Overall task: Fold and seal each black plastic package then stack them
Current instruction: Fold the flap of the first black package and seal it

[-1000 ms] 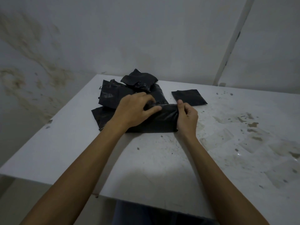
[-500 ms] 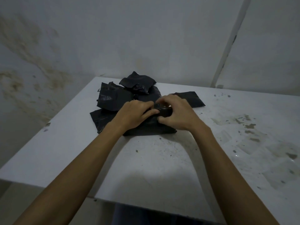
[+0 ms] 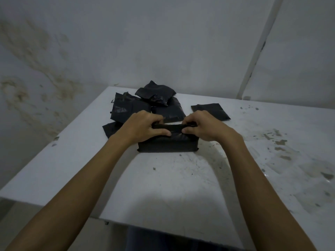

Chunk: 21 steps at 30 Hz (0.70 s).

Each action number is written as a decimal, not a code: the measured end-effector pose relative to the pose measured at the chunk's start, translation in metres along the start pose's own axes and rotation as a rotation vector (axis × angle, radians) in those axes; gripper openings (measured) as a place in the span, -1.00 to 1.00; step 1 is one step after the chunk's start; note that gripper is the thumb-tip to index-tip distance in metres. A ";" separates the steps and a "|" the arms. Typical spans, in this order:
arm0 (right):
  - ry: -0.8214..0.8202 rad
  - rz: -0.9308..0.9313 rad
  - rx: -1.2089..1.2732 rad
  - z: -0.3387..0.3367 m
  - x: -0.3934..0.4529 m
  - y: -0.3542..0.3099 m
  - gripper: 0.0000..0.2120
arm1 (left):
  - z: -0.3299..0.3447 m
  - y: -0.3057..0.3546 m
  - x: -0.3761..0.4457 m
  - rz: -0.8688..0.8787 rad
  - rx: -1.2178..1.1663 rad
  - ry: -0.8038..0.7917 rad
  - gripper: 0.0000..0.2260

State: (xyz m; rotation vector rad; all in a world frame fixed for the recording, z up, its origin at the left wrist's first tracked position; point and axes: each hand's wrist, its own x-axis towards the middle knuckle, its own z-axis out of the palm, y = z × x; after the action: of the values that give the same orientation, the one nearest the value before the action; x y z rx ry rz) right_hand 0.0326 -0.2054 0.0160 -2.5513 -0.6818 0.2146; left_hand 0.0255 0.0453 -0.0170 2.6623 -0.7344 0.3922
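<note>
We have the package (image 3: 167,143) lying on the surface (image 3: 174,180) just near of the pile (image 3: 145,107). Our left hand (image 3: 145,126) and right hand (image 3: 204,126) each pinch its far edge, thumbs pressed on top, likely to hold the fold flat for sealing. A flat package (image 3: 210,111) lies apart, far right.
</note>
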 end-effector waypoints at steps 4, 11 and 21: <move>0.026 -0.023 0.004 0.002 -0.002 0.003 -0.88 | -0.009 -0.007 -0.006 -0.082 -0.154 -0.053 -0.49; 0.015 -0.006 -0.028 0.001 -0.003 0.000 -0.86 | -0.027 -0.015 -0.009 -0.177 -0.364 -0.233 -0.77; 0.096 -0.024 0.056 0.013 -0.018 0.005 -0.90 | -0.029 -0.009 -0.044 -0.214 -0.327 -0.092 -0.85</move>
State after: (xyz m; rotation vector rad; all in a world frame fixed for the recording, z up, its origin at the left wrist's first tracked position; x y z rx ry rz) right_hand 0.0151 -0.2127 0.0028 -2.4813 -0.6605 0.1003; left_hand -0.0109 0.0829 -0.0086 2.4259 -0.4833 0.0837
